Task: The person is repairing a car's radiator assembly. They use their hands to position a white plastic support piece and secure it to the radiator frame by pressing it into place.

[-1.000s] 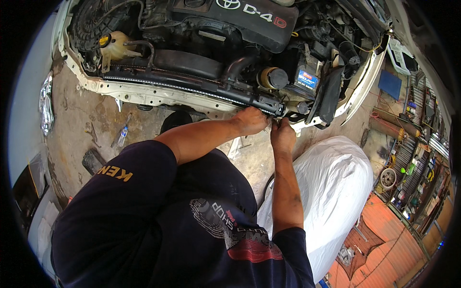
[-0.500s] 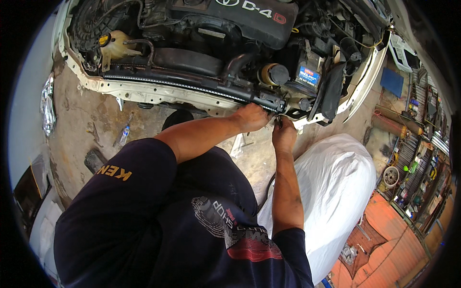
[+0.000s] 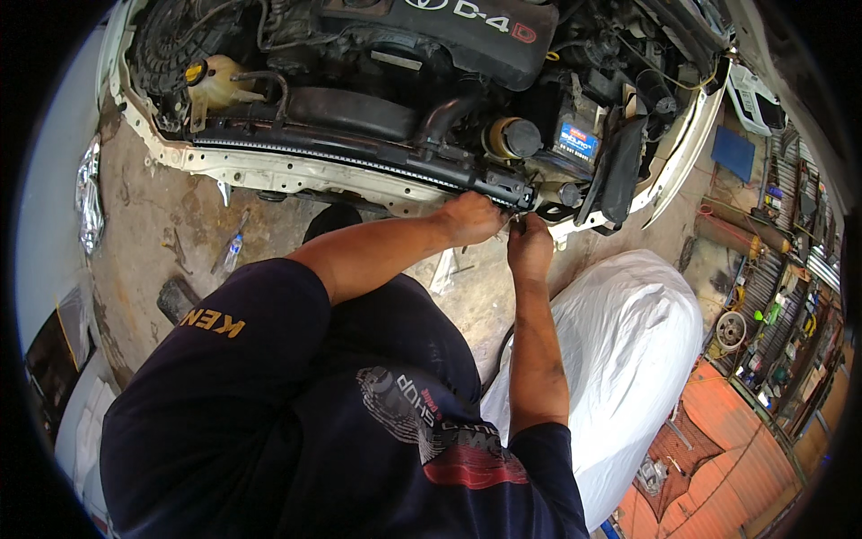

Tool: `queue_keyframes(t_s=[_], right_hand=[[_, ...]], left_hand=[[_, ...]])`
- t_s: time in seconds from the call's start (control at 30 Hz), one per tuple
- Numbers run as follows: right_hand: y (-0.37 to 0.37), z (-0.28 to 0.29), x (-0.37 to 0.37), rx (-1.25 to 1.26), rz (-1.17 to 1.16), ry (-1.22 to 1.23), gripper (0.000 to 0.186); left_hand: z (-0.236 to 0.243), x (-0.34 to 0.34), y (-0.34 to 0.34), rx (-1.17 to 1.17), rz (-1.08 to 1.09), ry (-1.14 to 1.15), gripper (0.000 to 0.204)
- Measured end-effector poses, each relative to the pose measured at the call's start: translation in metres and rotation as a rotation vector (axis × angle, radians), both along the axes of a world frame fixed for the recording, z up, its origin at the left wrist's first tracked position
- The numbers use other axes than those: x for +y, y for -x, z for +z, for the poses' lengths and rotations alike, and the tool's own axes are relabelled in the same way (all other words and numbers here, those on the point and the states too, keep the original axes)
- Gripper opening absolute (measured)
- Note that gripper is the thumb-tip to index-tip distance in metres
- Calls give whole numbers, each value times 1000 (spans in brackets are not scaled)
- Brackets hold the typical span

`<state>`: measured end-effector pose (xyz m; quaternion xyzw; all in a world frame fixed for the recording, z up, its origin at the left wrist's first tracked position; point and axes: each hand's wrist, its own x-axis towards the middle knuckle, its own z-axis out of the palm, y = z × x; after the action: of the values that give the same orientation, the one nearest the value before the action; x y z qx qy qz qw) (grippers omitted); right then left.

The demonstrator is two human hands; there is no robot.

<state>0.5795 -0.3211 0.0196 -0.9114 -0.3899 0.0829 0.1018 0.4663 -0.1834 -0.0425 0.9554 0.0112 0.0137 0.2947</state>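
My left hand point(image 3: 471, 218) is closed at the white front crossmember point(image 3: 296, 186) of a car, just below the right end of the black radiator point(image 3: 337, 154). What its curled fingers grip is hidden. Close beside it, my right hand point(image 3: 532, 246) is also closed, its thumb and fingers pinched around something small and dark that I cannot make out. Both hands meet near the crossmember's edge, below a round black-capped canister point(image 3: 517, 138) and a small grey cylindrical part point(image 3: 564, 194).
Above lie the black engine cover point(image 3: 449, 36), a yellow-capped coolant tank point(image 3: 214, 81) and a battery point(image 3: 577, 135). A white-covered bulky thing point(image 3: 602, 359) stands at my right. On the floor are a plastic bottle point(image 3: 233, 252) and, far right, tool-laden racks point(image 3: 781, 341).
My right hand has shifted very slightly up and to the left, its fingers turning a little. My left hand stays in nearly the same place.
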Motion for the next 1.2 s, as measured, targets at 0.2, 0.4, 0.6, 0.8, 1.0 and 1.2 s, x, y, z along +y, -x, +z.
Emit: queue_keyframes(t_s=[0.2, 0.4, 0.6, 0.8, 1.0, 1.2], right_hand=[[5, -1, 1, 51, -108, 67, 14], [7, -5, 0, 23, -78, 63, 12], [5, -4, -2, 40, -68, 56, 16], [7, -2, 4, -10, -167, 253, 24], [11, 5, 12, -80, -104, 419, 30], [8, 15, 18, -17, -95, 490, 40]], left_hand=[[5, 2, 2, 23, -19, -11, 31], [-6, -5, -4, 63, 66, 114, 31], [3, -1, -2, 5, 54, 83, 34], [12, 1, 3, -89, 63, 32, 36], [4, 0, 1, -84, 69, 51, 37], [27, 11, 1, 160, -36, 99, 36]])
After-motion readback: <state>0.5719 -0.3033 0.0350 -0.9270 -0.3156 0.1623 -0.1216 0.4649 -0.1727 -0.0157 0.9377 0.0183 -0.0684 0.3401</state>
